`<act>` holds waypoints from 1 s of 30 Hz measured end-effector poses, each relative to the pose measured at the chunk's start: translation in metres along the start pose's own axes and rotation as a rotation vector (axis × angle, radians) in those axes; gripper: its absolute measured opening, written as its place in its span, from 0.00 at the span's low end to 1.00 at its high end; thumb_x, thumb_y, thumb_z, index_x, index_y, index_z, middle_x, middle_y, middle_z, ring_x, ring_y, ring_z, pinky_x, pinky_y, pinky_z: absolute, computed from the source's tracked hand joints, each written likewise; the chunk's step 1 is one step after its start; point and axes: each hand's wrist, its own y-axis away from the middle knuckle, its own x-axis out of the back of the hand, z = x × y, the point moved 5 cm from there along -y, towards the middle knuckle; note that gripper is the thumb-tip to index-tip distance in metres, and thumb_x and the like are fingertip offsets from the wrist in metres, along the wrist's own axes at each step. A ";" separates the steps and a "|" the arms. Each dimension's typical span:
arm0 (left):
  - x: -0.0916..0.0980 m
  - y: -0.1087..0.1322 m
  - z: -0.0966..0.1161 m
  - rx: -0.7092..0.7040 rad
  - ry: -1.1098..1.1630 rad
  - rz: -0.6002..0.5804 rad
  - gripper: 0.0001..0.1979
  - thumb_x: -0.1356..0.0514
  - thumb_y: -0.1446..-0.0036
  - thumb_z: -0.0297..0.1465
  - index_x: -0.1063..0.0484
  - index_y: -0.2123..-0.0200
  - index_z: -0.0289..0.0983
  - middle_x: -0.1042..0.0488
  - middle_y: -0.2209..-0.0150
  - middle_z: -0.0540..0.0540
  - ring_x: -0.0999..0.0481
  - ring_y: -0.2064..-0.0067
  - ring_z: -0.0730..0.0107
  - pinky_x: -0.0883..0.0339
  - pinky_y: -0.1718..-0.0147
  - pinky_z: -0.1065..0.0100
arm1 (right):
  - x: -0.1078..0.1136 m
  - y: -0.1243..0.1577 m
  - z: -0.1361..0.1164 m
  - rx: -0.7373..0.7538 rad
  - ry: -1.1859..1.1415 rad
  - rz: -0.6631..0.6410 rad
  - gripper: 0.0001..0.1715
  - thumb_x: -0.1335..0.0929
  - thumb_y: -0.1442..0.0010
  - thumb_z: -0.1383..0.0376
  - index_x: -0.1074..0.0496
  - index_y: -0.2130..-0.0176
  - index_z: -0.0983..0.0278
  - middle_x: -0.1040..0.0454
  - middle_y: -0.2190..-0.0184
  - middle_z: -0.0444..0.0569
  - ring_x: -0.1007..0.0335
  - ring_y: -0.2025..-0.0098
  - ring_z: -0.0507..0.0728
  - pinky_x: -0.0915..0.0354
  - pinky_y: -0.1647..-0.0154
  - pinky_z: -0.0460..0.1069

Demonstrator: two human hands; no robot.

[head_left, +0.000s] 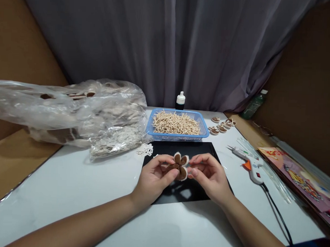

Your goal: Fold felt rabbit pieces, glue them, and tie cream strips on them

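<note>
A small felt flower (pixel 181 172) with brown petals edged in white is held up over a black board (pixel 189 197). My left hand (pixel 155 177) pinches it from the left, the thumb in front on a lower petal. On the other side, my right hand (pixel 210 176) has its thumb and fingers curled at the flower's right edge, seemingly gripping it. The fingers hide part of the petals. Small white cut pieces (pixel 145 149) lie by the board's upper left corner.
Behind the board stands a blue basket (pixel 150 132) of short beige sticks (pixel 178 123). Plastic bags (pixel 107 113) of felt pieces fill the left. A white-capped bottle (pixel 180 100), several brown felt pieces (pixel 221 128), a glue gun (pixel 248 161), clear sticks (pixel 277 183) and a colourful book (pixel 302 176) are also here.
</note>
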 end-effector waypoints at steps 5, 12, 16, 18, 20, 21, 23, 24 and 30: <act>-0.004 0.005 -0.001 -0.026 0.023 -0.086 0.07 0.35 0.53 0.29 0.30 0.69 0.38 0.32 0.67 0.49 0.28 0.68 0.73 0.29 0.71 0.71 | -0.007 0.004 -0.004 -0.003 0.150 -0.033 0.06 0.30 0.46 0.64 0.29 0.65 0.62 0.25 0.72 0.46 0.28 0.72 0.52 0.29 0.70 0.48; -0.001 0.005 0.000 -0.018 -0.015 -0.110 0.07 0.35 0.53 0.29 0.28 0.68 0.37 0.30 0.66 0.46 0.28 0.64 0.70 0.29 0.67 0.70 | -0.007 0.007 -0.006 -0.002 0.190 0.029 0.05 0.29 0.48 0.63 0.26 0.68 0.62 0.24 0.73 0.47 0.27 0.74 0.54 0.28 0.72 0.49; -0.002 0.005 -0.001 0.004 0.026 -0.086 0.08 0.37 0.51 0.34 0.30 0.67 0.37 0.27 0.64 0.46 0.26 0.62 0.68 0.29 0.64 0.67 | -0.006 0.006 -0.006 -0.015 0.164 0.034 0.07 0.29 0.48 0.62 0.27 0.68 0.62 0.24 0.73 0.46 0.26 0.73 0.54 0.27 0.71 0.49; -0.004 0.003 -0.006 0.062 0.082 -0.082 0.11 0.37 0.51 0.35 0.33 0.65 0.39 0.26 0.64 0.47 0.25 0.62 0.67 0.28 0.64 0.67 | -0.005 0.004 -0.003 -0.031 0.154 0.045 0.07 0.29 0.49 0.62 0.28 0.68 0.62 0.24 0.73 0.46 0.27 0.73 0.54 0.28 0.70 0.49; -0.006 0.000 -0.015 0.177 0.143 -0.089 0.16 0.36 0.53 0.36 0.37 0.63 0.40 0.26 0.65 0.48 0.23 0.63 0.66 0.28 0.68 0.67 | -0.003 -0.001 0.002 -0.049 0.160 0.059 0.08 0.29 0.49 0.61 0.28 0.68 0.62 0.24 0.73 0.46 0.27 0.72 0.54 0.28 0.69 0.49; -0.005 -0.002 -0.020 0.240 0.156 -0.092 0.17 0.35 0.53 0.36 0.39 0.63 0.41 0.25 0.65 0.49 0.23 0.64 0.66 0.28 0.69 0.68 | -0.002 -0.004 0.004 -0.052 0.172 0.060 0.09 0.29 0.49 0.60 0.29 0.68 0.62 0.25 0.72 0.47 0.27 0.71 0.54 0.29 0.69 0.49; 0.003 -0.007 -0.026 0.337 0.111 -0.087 0.19 0.34 0.55 0.36 0.39 0.64 0.40 0.24 0.67 0.49 0.22 0.66 0.67 0.28 0.70 0.69 | 0.000 -0.011 0.009 -0.041 0.223 0.050 0.11 0.29 0.49 0.58 0.29 0.67 0.62 0.25 0.71 0.47 0.28 0.70 0.54 0.30 0.68 0.49; 0.011 -0.011 -0.026 0.344 0.073 -0.059 0.20 0.33 0.57 0.37 0.38 0.64 0.39 0.23 0.67 0.49 0.22 0.66 0.67 0.28 0.69 0.70 | 0.001 -0.015 0.010 -0.023 0.265 0.041 0.12 0.30 0.49 0.58 0.29 0.67 0.62 0.25 0.70 0.47 0.28 0.69 0.54 0.31 0.69 0.48; -0.011 -0.043 0.006 0.233 -0.248 0.169 0.13 0.42 0.50 0.44 0.33 0.65 0.44 0.23 0.76 0.63 0.24 0.73 0.77 0.32 0.72 0.73 | 0.013 -0.039 0.007 0.200 0.757 -0.020 0.12 0.37 0.41 0.59 0.29 0.61 0.62 0.25 0.62 0.48 0.29 0.60 0.54 0.34 0.58 0.47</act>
